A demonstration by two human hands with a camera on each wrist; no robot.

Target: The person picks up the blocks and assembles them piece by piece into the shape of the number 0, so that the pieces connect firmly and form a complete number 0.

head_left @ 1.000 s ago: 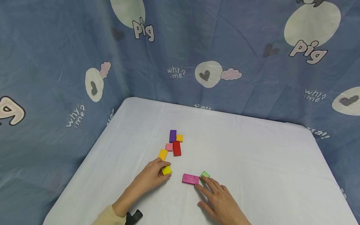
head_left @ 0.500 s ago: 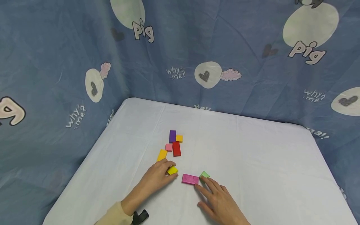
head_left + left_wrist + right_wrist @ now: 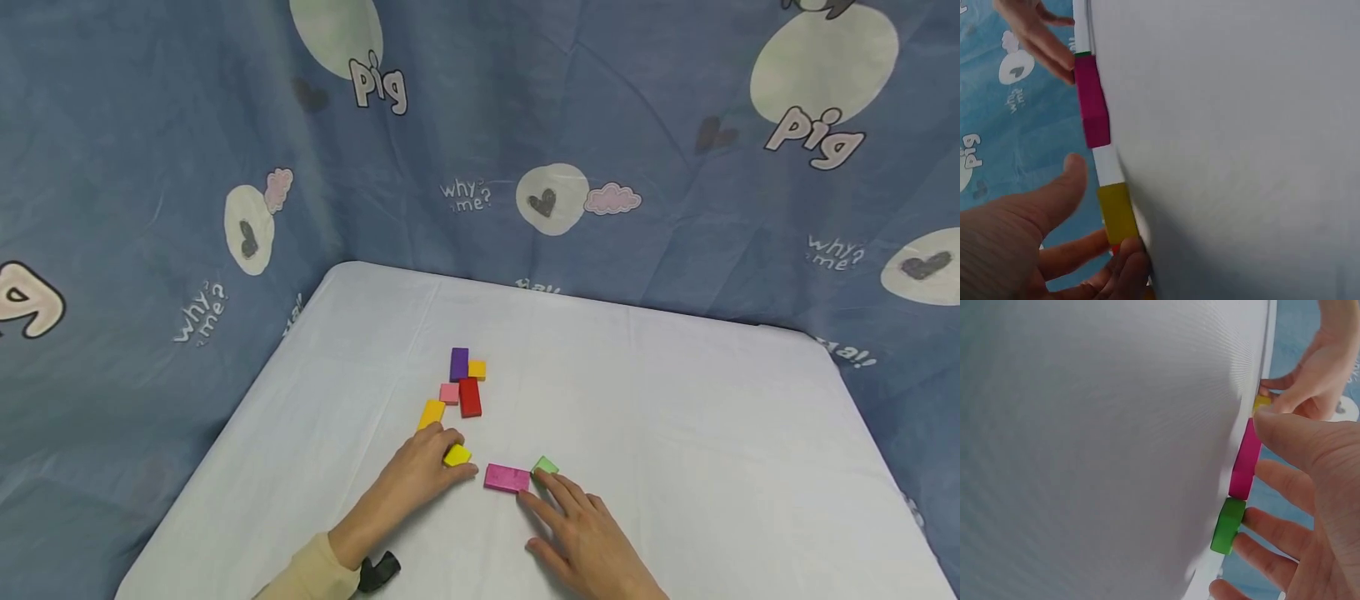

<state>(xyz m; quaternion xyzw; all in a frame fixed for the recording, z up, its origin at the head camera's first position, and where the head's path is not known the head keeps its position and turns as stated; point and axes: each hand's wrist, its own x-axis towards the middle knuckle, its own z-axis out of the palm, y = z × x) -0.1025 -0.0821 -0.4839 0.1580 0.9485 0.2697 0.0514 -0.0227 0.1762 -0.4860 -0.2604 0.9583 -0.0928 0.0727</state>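
Note:
In the head view my left hand (image 3: 420, 471) is at a small yellow block (image 3: 457, 455) on the white table. The left wrist view shows its fingertips against the yellow block (image 3: 1119, 214), while the thumb stands apart from it. To the right lies a long magenta block (image 3: 507, 478), with a light green block (image 3: 545, 466) near its far right corner. My right hand (image 3: 588, 533) has its fingers spread, the index fingertip at the magenta block's near right corner. In the right wrist view other fingertips touch the green block (image 3: 1229, 525); the thumb is free.
Beyond the left hand, a yellow-orange block (image 3: 431, 413), a pink block (image 3: 449, 394), a red block (image 3: 470, 397), a purple block (image 3: 459, 365) and a small orange block (image 3: 477, 370) form a staggered chain. A patterned blue curtain (image 3: 450, 125) hangs behind the table (image 3: 712, 442).
My left hand has moved the yellow block right, toward the magenta block, and its thumb has since come away from it. The right hand has stayed in place.

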